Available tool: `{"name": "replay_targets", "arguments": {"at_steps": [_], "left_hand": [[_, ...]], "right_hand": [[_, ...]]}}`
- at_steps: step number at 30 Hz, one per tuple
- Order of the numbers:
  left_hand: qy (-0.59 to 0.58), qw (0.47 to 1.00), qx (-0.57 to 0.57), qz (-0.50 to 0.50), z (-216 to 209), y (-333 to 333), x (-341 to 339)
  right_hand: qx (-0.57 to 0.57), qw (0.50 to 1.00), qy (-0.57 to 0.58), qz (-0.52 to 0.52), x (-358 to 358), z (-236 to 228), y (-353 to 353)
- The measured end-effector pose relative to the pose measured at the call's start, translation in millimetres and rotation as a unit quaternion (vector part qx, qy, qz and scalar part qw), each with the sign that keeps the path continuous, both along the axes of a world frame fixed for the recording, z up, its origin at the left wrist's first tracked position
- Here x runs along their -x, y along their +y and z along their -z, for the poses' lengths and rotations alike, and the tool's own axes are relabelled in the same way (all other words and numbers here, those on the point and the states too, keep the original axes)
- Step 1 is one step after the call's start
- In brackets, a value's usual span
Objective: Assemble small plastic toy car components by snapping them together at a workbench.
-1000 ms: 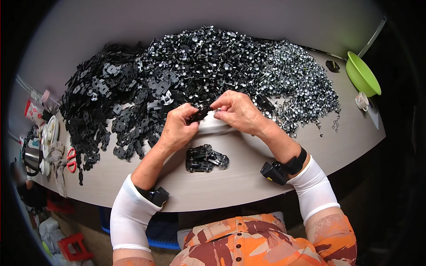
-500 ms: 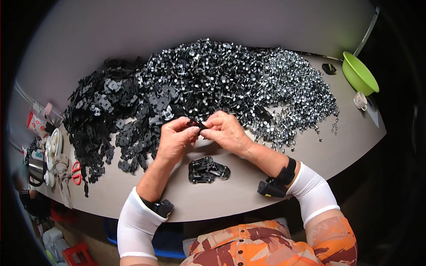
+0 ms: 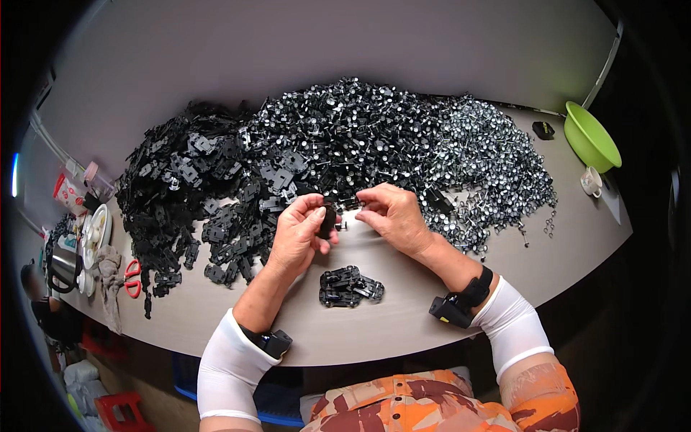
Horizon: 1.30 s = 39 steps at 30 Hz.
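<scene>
– Pulled apart since half a second ago: from fingertips meeting over the black part to a plain gap between left hand and right hand.
– Turned as well?
– Yes, from a slant to almost upright in the view, now nearly edge-on.
– Pointing which way, exactly?
– Long axis running roughly up and down the view, one end toward the heaps, the other toward the body. Cannot tell front from back. At its right side, a small shiny wheel-like piece, sticking out rightward.
– Held how?
– Gripped between left thumb and fingers, over the tabletop.
– And on the right?
– Thumb and forefinger bent toward each other, just beside the part but clear of it. Cannot tell whether closed on something small.
– Anything nearby?
– Clustered below the hands, several wheeled black pieces, mostly lying left to right, the rightmost sloping down to the right. Heaped beyond, flat black parts on the left and small silver wheels on the right.
</scene>
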<state>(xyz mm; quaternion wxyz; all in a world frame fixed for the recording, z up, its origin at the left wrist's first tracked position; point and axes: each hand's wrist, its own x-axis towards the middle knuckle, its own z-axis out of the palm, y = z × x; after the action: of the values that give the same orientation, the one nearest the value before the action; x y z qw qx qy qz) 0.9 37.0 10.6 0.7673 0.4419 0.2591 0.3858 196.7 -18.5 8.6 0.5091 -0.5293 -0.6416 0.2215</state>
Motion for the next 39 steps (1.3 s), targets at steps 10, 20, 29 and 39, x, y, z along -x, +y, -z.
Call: {"name": "replay_targets", "arguments": {"at_steps": [10,20,29,39], "left_hand": [[0.070,0.995,0.048,0.049,7.1,3.9,6.4],[0.059,0.993,0.078,0.067,1.6,0.3,6.8],[0.011,0.991,0.103,0.088,0.3,-3.0,5.3],[-0.067,0.992,0.102,0.011,10.3,-8.2,-4.4]], "right_hand": [[-0.208,0.961,-0.172,-0.062,1.9,-6.1,-1.8],[-0.206,0.957,-0.185,-0.088,10.8,-4.3,-4.4],[-0.190,0.965,-0.166,-0.076,12.7,-4.0,-5.7],[-0.152,0.982,-0.108,-0.010,11.4,5.2,-5.3]]}}
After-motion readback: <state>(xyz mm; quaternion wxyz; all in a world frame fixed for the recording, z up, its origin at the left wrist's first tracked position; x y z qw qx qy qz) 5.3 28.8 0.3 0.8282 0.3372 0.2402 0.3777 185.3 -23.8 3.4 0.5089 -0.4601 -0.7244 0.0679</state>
